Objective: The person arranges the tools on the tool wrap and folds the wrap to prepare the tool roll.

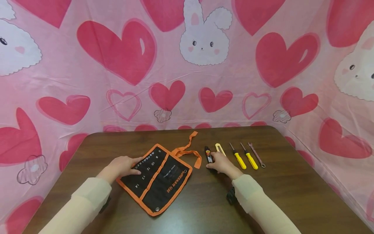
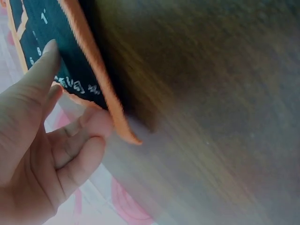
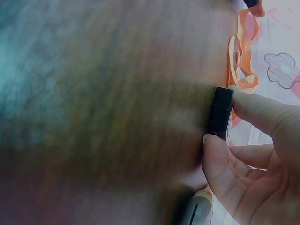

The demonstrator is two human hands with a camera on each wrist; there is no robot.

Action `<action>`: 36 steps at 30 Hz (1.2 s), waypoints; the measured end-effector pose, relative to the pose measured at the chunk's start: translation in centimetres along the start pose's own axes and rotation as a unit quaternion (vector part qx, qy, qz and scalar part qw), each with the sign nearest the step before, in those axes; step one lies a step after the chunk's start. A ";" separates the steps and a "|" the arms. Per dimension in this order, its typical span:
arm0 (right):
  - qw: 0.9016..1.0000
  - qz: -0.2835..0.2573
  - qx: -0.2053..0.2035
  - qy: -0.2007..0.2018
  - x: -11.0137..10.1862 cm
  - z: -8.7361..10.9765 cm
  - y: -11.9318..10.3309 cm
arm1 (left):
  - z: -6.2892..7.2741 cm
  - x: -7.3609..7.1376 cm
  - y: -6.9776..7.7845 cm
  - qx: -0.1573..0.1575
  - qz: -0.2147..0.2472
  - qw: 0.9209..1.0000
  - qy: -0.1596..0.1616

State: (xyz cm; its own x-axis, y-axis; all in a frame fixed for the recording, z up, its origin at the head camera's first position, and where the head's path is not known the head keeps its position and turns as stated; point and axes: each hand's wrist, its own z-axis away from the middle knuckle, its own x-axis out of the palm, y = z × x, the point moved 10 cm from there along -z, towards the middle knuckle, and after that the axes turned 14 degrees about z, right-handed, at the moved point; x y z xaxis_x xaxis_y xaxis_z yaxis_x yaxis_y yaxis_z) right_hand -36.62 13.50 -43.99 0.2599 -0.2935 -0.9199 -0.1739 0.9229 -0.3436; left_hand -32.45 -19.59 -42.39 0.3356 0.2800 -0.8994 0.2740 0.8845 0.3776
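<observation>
Right hand (image 1: 223, 164) pinches a small black object (image 1: 208, 154) with a coloured label, to the right of the pouch (image 1: 160, 187); the right wrist view puts thumb and forefinger on opposite sides of it. Whether the object touches the surface below cannot be told. Left hand (image 1: 121, 167) holds the pouch at its left border, thumb on the black face and other fingers bent at the orange edge; how far they reach underneath is unclear. Pouch lies spread on the worktop (image 1: 198, 211), set diagonally, with printed numbers beside its orange divider. Orange ties (image 1: 187, 151) trail from its far right edge, looping toward the black object. Further right of the pouch, past the object, in order: a yellow tool (image 1: 219, 149), partly covered by the right hand; two screwdrivers with yellow handles (image 1: 240, 161) (image 1: 252, 161), shafts pointing away from the person; a wrench (image 1: 256, 155), lying obliquely. Beyond the pouch, behind the worktop, hangs a pink cloth (image 1: 175, 71) printed with hearts and rabbits.
</observation>
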 end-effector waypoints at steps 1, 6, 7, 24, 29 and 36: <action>1.000 0.000 0.001 0.001 0.0 0.0 0.0 | 0.1 0.1 0.1 -0.001 0.000 1.000 -0.003; 1.000 0.000 0.000 -0.002 0.1 0.0 0.1 | 0.3 0.5 0.3 -0.011 -0.006 1.000 -0.016; 1.000 -0.001 0.001 -0.003 0.2 -0.1 0.1 | 0.3 0.6 0.3 -0.011 -0.009 1.000 -0.015; 1.000 -0.001 -0.006 -0.002 0.3 -0.2 0.1 | 0.5 1.0 1.9 0.020 -0.025 0.999 0.025; 1.000 -0.004 -0.010 0.000 0.2 -0.2 0.1 | 0.6 1.0 2.1 0.023 -0.034 0.998 0.041; 1.000 -0.007 -0.013 0.001 0.1 -0.1 0.0 | 0.6 0.9 2.3 0.039 -0.033 0.996 0.073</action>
State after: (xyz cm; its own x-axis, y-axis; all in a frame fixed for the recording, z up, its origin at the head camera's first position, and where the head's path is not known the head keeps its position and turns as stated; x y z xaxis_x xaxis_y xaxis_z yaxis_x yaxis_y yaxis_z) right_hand -36.71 13.41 -44.12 0.2604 -0.3072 -0.9153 -0.1957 0.9116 -0.3616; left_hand -31.00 -17.53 -42.19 0.1808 0.2795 -0.9430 0.3620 0.8725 0.3280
